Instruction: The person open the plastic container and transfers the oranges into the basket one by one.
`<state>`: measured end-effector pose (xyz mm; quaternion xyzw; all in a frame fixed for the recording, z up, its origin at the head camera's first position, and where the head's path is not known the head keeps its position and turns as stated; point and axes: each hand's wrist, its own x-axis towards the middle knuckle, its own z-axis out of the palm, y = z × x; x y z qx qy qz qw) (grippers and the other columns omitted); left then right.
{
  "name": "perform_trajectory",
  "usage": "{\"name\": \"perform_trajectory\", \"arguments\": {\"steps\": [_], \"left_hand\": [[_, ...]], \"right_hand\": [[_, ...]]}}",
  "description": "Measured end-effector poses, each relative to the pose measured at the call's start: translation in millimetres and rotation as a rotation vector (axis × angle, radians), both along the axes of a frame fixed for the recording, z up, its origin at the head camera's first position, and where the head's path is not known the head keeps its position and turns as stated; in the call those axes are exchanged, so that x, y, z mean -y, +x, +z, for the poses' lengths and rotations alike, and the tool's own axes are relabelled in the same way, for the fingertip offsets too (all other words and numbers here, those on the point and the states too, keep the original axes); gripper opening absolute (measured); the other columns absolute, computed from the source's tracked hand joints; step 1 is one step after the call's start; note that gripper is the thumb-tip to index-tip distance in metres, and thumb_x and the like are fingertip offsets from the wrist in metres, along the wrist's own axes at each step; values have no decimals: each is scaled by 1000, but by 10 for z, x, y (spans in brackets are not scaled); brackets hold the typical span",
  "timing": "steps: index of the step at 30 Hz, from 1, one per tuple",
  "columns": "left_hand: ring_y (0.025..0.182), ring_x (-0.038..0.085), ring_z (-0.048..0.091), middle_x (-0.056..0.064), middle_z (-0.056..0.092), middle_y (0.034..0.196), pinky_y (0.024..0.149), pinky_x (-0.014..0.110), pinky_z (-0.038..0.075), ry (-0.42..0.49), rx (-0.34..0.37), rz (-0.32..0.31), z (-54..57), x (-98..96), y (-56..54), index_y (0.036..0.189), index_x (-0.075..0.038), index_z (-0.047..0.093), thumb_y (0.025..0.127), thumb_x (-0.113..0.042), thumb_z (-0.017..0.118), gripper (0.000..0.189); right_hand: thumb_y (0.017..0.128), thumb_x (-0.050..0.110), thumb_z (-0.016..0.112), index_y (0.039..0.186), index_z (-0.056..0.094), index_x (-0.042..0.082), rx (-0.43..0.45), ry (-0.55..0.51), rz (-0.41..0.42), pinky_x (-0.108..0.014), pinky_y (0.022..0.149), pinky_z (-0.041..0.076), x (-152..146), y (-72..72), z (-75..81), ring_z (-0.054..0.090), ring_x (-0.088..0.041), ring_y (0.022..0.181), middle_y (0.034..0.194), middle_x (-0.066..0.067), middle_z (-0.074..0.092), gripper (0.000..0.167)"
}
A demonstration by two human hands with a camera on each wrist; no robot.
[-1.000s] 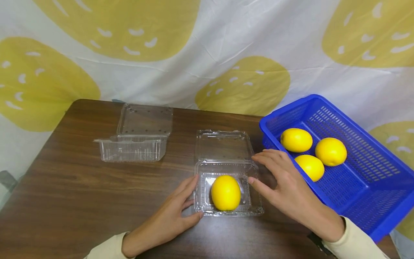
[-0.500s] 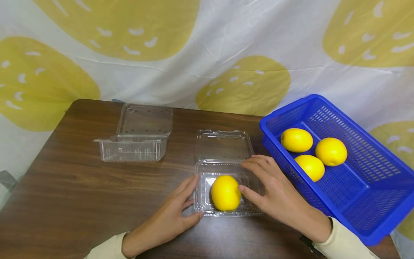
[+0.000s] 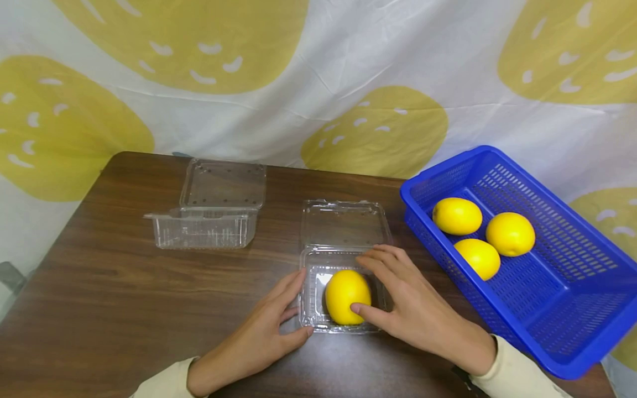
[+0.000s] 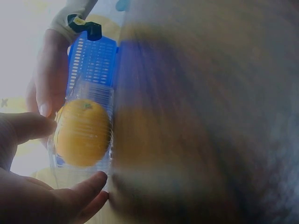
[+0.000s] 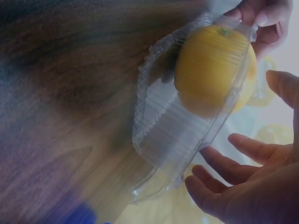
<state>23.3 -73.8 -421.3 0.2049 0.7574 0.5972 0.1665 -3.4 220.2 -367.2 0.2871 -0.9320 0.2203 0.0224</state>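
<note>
On the table, a clear plastic clamshell container lies with its lid folded back. One yellow orange sits inside, a green stem end showing on the orange in the left wrist view. My left hand holds the container's near left corner, thumb at the front and fingers along the left wall. Over the container's right side, my right hand has its fingers loosely spread. Its thumb overlaps the orange in the head view. In the right wrist view, the right hand shows nothing in its grasp.
At the right stands a blue perforated basket holding three oranges, one of them a rear orange. Another clear clamshell stands at the back left, its lid up. A fruit-patterned cloth hangs behind the brown table.
My right hand has moved left from beside the basket until its thumb overlaps the orange. The left hand, the container and the orange have stayed put.
</note>
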Motion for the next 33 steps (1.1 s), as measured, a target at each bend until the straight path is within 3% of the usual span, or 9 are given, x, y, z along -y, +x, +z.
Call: {"name": "perform_trajectory", "arguments": {"steps": [10, 17, 26, 33], "left_hand": [[156, 43, 43, 21, 27, 178, 116, 39, 53, -2, -16, -6, -12, 7, -4, 174, -2, 26, 97, -3, 80, 94], [156, 43, 43, 21, 27, 178, 116, 39, 53, 8, -19, -5, -17, 5, -6, 174, -1, 26, 97, -3, 80, 94], [157, 42, 42, 19, 27, 178, 116, 38, 53, 8, -10, -6, -7, 2, -6, 174, -2, 26, 97, -2, 80, 94], [157, 42, 42, 20, 27, 178, 117, 38, 52, 4, -8, 1, -6, -4, -4, 174, -1, 26, 97, -3, 80, 94]], "right_hand": [[87, 43, 94, 151, 64, 6, -40, 7, 52, -63, 120, 49, 66, -6, -74, 47, -39, 151, 152, -11, 63, 80], [85, 51, 94, 149, 67, 11, -33, 60, 66, -66, 121, 47, 97, -6, -85, 42, -39, 154, 153, -12, 63, 80], [85, 58, 92, 154, 63, 6, -24, 127, 84, -67, 126, 40, 107, -22, -88, 37, -40, 158, 150, -8, 65, 91], [84, 56, 94, 156, 61, 6, -17, 142, 82, -73, 122, 41, 115, -44, -81, 38, -40, 157, 147, -8, 68, 93]]}}
